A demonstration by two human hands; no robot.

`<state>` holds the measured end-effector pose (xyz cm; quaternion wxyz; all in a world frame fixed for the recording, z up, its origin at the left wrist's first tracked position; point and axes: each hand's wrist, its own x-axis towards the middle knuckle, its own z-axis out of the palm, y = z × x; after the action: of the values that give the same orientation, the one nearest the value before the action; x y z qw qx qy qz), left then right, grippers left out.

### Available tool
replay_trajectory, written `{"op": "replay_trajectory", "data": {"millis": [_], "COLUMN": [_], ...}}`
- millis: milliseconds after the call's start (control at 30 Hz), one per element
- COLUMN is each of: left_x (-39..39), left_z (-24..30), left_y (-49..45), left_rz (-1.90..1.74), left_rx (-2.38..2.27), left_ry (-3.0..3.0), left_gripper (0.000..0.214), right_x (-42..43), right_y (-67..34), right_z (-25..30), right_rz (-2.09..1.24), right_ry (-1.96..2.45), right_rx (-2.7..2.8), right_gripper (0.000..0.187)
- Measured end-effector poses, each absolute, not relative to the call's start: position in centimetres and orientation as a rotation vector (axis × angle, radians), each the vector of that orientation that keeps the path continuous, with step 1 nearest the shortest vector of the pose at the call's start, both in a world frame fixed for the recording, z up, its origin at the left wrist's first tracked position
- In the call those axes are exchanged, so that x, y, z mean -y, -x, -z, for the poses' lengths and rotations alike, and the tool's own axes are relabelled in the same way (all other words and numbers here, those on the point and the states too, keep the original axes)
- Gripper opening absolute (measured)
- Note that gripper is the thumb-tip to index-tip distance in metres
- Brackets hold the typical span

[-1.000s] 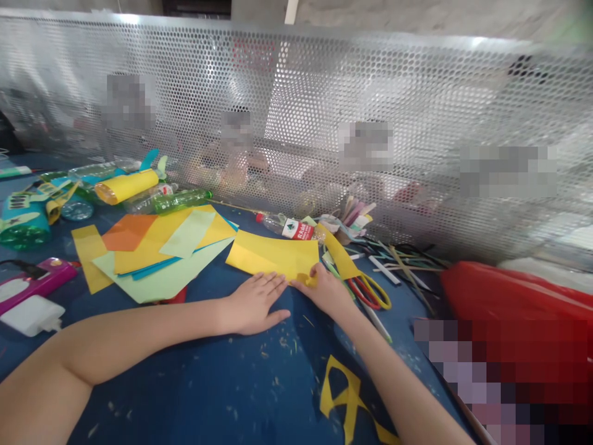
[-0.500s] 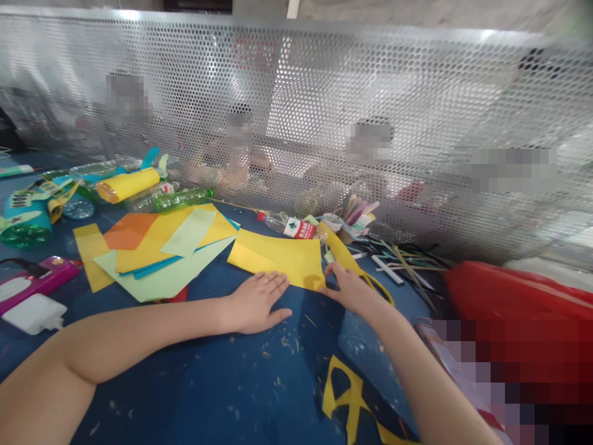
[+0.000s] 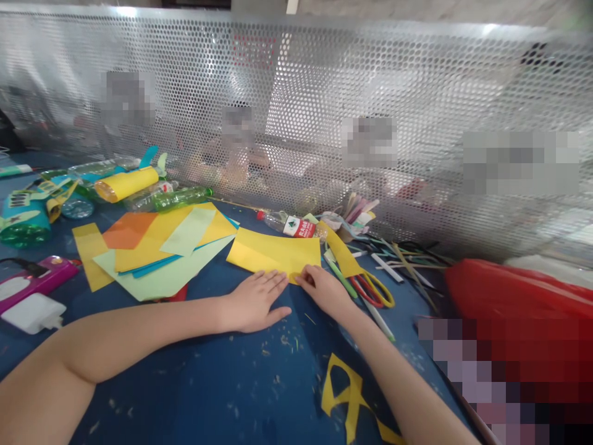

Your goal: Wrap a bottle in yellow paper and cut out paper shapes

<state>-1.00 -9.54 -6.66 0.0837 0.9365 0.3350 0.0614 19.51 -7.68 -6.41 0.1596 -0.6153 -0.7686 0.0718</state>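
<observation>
A yellow sheet of paper point(image 3: 278, 247) lies on the blue tabletop in front of me, its left end curling up slightly. My left hand point(image 3: 257, 301) rests flat and open, fingertips over the sheet's near edge. Just right of those fingertips, my right hand point(image 3: 319, 289) has its thumb and fingers pinched together at the same near edge. Its palm side is hidden. Behind the sheet lies a clear bottle point(image 3: 282, 222) with a red cap and a red-and-white label. Scissors point(image 3: 373, 290) with red and yellow handles lie to the right, beside a green pen-like stick point(image 3: 341, 277).
Coloured paper sheets point(image 3: 185, 241) overlap at the left, with bottles and a yellow-wrapped bottle point(image 3: 132, 184) behind. A magenta power strip point(image 3: 50, 272) sits far left. Cut yellow scraps point(image 3: 354, 395) lie nearer me. A perforated metal screen point(image 3: 296, 123) bounds the back; a red bag point(image 3: 509, 290) sits right.
My right hand has slid left along the paper's near edge, from its right corner toward my left hand, and its fingers have closed. The scissors' handles are uncovered. My left hand stays put.
</observation>
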Motion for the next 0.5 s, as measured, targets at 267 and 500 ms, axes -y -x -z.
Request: {"op": "replay_trajectory", "data": {"millis": [267,500], "left_x": [10.1,10.9], "left_z": [5.6,5.8], "left_y": [1.3,1.2], "left_rz": [0.024,0.011], "left_rx": [-1.239,-1.452], "left_ry": [-2.678,-2.658], "left_gripper": [0.086,0.103], "right_x": [7.5,7.4], "right_y": [-20.1,-20.3], "right_z": [6.5,6.7], "right_rz": [-0.228,-0.239], "right_ry": [1.786,1.774], "right_rx": [2.230,2.243], "right_gripper": [0.019,0.018]}}
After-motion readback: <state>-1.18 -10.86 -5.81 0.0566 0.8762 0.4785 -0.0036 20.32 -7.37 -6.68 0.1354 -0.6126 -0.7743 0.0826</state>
